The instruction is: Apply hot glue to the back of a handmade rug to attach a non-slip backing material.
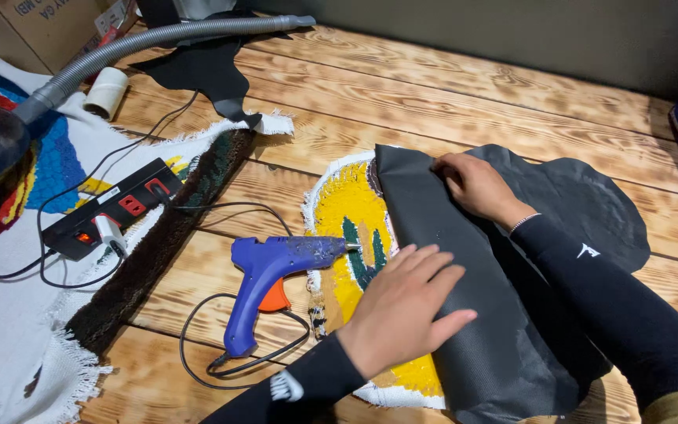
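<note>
A small tufted rug piece (348, 206) with a yellow and green back lies face down on the wooden table (402, 86). A dark grey backing fabric (582, 196) covers its right part, folded back along a straight edge. My left hand (402, 302) lies flat with spread fingers on the fold near the front. My right hand (476, 186) presses on the fabric at the far end of the fold. A blue glue gun (276, 271) with an orange trigger lies on the table just left of the rug, its nozzle touching the rug's edge.
A black power strip (115, 206) with cables sits on a large white rug cloth (9, 314) at the left. A grey hose (158, 39), a tape roll (106, 92) and a black fabric scrap (205, 71) lie at the back left. A cardboard box (49, 23) stands behind.
</note>
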